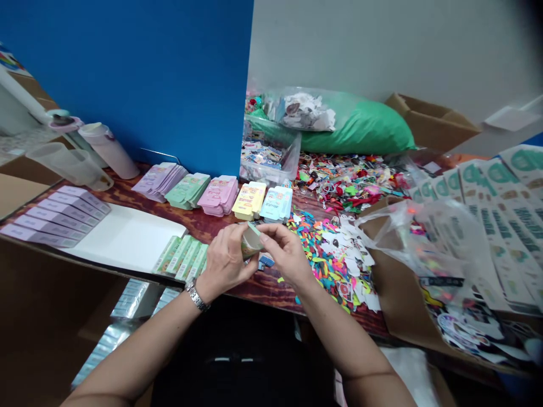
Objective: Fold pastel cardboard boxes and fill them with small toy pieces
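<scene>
A small green paper box is held up in front of me, its open end turned toward me. My left hand, with a metal watch at the wrist, wraps round it from the left. At the right side of that opening, my right hand pinches the box's edge or flap between thumb and fingers. Folded green boxes stand in a row just left of my left hand. Flat cartons lie in stacks behind: purple, green, pink, yellow and blue.
Small colourful pieces and white cutouts are heaped to the right. Beyond them lies a green bag. A cardboard box stands at the right edge. Purple boxes, a white board and a bottle are at left.
</scene>
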{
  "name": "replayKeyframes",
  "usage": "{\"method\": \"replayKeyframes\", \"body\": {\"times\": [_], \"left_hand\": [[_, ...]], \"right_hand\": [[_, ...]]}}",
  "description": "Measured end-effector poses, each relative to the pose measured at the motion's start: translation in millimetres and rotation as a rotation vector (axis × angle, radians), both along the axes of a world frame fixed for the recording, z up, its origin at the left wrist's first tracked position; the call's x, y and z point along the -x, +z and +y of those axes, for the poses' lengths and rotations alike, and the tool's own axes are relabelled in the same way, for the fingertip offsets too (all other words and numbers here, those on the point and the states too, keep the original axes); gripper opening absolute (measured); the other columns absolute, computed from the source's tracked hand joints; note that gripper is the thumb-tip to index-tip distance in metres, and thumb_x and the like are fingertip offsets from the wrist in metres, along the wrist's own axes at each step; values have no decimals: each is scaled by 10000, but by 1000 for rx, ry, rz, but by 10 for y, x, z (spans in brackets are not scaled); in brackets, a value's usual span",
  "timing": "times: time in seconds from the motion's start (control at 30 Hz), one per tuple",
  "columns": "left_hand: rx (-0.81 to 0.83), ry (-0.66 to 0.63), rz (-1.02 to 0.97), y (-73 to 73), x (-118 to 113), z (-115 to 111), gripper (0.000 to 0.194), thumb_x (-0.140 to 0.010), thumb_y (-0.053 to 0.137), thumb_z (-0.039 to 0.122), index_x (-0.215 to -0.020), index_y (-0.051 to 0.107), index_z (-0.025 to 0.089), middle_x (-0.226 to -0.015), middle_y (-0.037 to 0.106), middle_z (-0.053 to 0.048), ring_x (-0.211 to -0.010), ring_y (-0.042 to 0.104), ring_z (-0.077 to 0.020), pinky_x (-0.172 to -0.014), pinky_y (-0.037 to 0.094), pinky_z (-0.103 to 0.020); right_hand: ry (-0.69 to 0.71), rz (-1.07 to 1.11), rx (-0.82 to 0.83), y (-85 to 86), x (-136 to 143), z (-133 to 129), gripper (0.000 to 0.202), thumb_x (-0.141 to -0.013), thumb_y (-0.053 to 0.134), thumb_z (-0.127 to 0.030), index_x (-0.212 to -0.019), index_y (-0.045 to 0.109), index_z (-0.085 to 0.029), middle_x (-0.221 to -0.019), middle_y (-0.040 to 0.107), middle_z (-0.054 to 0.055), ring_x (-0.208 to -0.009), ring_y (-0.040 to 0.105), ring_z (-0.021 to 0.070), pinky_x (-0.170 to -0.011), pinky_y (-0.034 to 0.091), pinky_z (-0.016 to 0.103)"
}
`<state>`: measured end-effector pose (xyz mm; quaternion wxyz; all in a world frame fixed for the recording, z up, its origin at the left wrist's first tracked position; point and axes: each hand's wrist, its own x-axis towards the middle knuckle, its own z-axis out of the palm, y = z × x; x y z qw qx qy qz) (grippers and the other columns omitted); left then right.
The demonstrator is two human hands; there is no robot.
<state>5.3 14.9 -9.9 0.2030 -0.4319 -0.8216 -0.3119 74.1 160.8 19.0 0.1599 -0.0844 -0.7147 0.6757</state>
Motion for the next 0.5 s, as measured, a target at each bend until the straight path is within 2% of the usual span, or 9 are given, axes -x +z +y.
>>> {"method": "replayKeyframes", "body": {"times": [0.07, 0.13, 0.2, 0.27, 0.4, 0.5], "left_hand": [[0, 29, -11, 11, -27, 14, 820, -804, 605, 335, -1465, 162, 141, -1206, 534, -171, -1049, 570, -305, -867, 495, -420], [35, 49, -11, 25, -47, 31, 857, -810, 596, 348, -1485, 132, 96, -1190, 539, -193, -1031, 568, -317, -841, 495, -420], [94, 73, 10, 37, -57, 47, 885, -822, 590, 383, -1492, 117, 49, -1143, 551, -208, -987, 568, -322, -804, 493, -418], [141, 115, 62, 45, -56, 59, 922, -833, 581, 442, -1492, 102, 10, -1094, 561, -210, -933, 568, -317, -766, 486, -408], [212, 187, 170, 51, -53, 79, 930, -862, 530, 490, -1492, 75, -21, -1033, 574, -195, -857, 560, -285, -720, 459, -381], [258, 203, 196, 55, -80, 107, 840, -903, 467, 381, -1493, 41, -38, -1025, 578, -199, -849, 558, -274, -704, 441, -369]], "right_hand": [[-43, 9, -114, 36, -23, 2, 207, -875, 614, -311, -1012, 688, -176, -951, 695, 49, -867, 658, 164, -692, 562, 245], [-89, 62, -308, 85, -55, -9, 174, -877, 603, -252, -998, 715, -194, -966, 690, 52, -889, 657, 164, -699, 561, 244], [-114, 135, -501, 127, -86, -29, 182, -893, 583, -207, -1003, 728, -213, -979, 698, 51, -921, 660, 170, -780, 563, 277], [-123, 189, -625, 137, -116, -56, 211, -926, 551, -195, -1046, 722, -227, -1016, 713, 47, -965, 667, 179, -883, 550, 320], [-167, 241, -750, 17, -173, -155, 333, -981, 464, -185, -1262, 634, -237, -1161, 695, 45, -1058, 664, 188, -967, 535, 341], [-210, 303, -819, -136, -212, -261, 442, -983, 424, -145, -1417, 494, -192, -1306, 615, 77, -1182, 610, 198, -1031, 506, 344]]}}
